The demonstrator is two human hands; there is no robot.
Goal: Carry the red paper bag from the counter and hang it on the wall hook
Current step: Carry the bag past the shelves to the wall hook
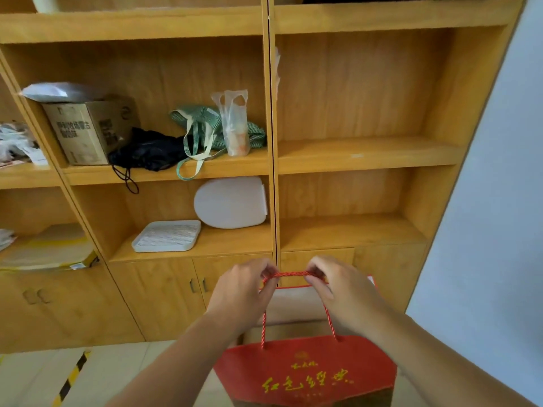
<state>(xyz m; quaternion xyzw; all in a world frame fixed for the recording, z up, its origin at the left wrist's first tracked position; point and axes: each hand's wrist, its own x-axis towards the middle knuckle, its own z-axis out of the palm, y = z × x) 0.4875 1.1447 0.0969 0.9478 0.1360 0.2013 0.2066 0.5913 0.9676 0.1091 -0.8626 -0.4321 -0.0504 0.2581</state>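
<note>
The red paper bag [308, 371] with gold lettering hangs low in the middle of the view, its mouth wide and its inside pale. Its red rope handles [289, 274] are stretched level between my two hands. My left hand [244, 292] pinches the ropes at their left end. My right hand [340, 289] pinches them at their right end. Both hands are held in front of the wooden shelf unit's lower cupboards. No wall hook shows in this view.
A tall wooden shelf unit [273, 160] fills the view ahead. Its left bays hold a cardboard box [91, 130], a black bag, a green striped tote, a clear plastic bag, a white toilet seat lid [230, 202] and a white tray [167, 236]. A pale wall [496, 201] stands at the right.
</note>
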